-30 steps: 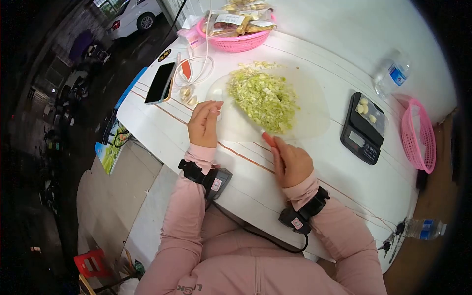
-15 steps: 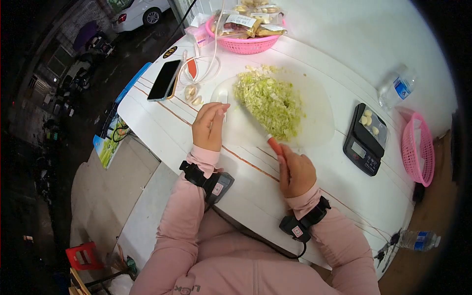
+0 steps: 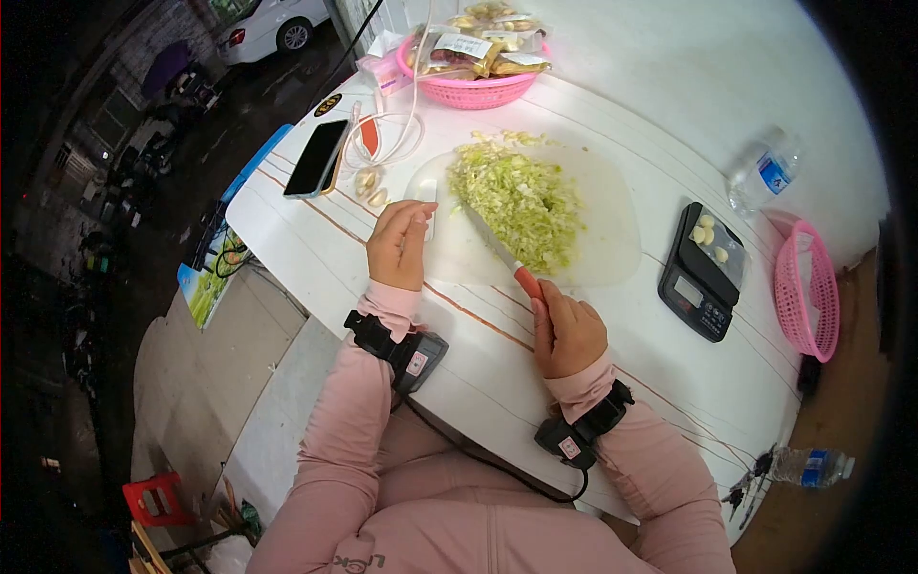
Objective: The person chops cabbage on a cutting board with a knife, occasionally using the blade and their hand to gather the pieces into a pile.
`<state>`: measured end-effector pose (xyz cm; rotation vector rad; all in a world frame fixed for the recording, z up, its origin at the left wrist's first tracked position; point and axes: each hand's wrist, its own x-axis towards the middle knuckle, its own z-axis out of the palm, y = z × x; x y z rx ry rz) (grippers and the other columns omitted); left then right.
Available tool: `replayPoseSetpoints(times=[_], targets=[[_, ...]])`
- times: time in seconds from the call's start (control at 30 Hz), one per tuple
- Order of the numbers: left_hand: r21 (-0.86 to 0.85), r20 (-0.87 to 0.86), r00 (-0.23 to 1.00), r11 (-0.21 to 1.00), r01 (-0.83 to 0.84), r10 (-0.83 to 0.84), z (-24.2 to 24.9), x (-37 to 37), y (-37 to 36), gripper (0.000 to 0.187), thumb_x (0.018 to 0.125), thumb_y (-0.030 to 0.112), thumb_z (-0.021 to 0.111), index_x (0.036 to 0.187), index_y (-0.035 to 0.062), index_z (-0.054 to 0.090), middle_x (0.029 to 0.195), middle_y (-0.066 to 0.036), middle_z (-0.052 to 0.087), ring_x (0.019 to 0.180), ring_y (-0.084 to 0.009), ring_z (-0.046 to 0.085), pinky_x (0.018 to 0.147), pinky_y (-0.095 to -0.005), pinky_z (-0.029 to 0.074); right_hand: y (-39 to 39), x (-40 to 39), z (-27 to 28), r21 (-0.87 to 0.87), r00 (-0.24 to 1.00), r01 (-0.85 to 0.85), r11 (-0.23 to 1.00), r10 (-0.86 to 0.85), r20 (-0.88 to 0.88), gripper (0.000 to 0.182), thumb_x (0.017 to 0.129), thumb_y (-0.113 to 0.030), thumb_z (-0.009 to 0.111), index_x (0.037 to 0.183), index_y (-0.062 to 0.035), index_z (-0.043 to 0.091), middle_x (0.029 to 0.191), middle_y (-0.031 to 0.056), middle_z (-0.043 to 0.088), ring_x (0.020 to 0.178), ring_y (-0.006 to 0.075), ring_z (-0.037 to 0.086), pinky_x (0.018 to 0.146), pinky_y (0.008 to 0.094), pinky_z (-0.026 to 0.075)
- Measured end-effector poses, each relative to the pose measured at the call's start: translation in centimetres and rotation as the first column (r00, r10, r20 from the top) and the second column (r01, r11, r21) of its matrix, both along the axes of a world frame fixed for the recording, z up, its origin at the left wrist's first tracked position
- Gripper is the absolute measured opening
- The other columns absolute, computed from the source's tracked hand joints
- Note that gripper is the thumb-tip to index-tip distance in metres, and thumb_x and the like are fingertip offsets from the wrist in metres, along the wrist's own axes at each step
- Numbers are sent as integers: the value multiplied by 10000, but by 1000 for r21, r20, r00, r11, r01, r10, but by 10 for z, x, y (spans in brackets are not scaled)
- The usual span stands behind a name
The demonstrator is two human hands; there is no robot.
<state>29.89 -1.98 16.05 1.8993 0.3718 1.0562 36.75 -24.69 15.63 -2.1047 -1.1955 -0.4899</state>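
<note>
Now the right hand (image 3: 571,335), clenched around the orange-handled kitchen knife (image 3: 504,254), has pushed its blade back into the near-left side of the chopped green cabbage pile (image 3: 519,199); the curled left hand (image 3: 399,244) steadies the translucent plastic cutting board (image 3: 612,239), holding nothing, on the white tabletop (image 3: 669,364).

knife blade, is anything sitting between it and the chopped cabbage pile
Nothing visible. The knife, held by the right hand, lies with its blade along the near edge of the chopped cabbage on the cutting board. The left hand rests at the board's left edge.
</note>
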Motion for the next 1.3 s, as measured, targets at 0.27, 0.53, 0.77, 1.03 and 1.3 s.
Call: replayPoseSetpoints(times=[0.27,0.53,0.77,1.03,1.3], targets=[[110,-21,998,992,-55,58,-4,0,4,205,965,84,521,1035,-13,689,1002,-125,646,901,-217,625,806,-298,485,-1,0,0,-65,998,-59,996,56,-37,234,918,-144,605,1122,-30,599,705,92,588,567,274,540,575,360,427],[79,-148,989,997,-1,13,-1,-2,1,251,992,157,513,1104,6,679,1085,-124,652,1011,-219,607,915,-306,453,-2,1,1,-13,997,-52,999,51,-55,239,906,-93,609,1136,-23,606,720,117,609,585,307,545,576,384,424],[238,-228,972,971,5,51,-19,4,-1,304,989,199,521,1230,46,624,1209,-128,647,1247,-263,515,1081,-364,345,-4,-2,11,113,989,-22,993,38,-142,252,914,-39,587,1163,-14,606,746,126,605,614,303,535,577,390,416],[327,-384,923,932,155,-19,-6,0,-2,405,1011,233,456,1377,62,481,1254,-89,643,1260,-237,512,1170,-507,135,-2,2,6,144,998,-28,989,37,-58,286,885,-49,631,1167,-7,605,737,115,609,574,280,528,565,363,390],[174,-128,992,985,10,13,3,-3,-2,290,1004,151,481,1239,22,591,1055,-90,667,1033,-169,596,962,-306,405,-2,2,6,80,990,-86,993,94,-104,257,900,-85,620,1147,-17,600,746,113,616,586,285,540,594,371,396]])
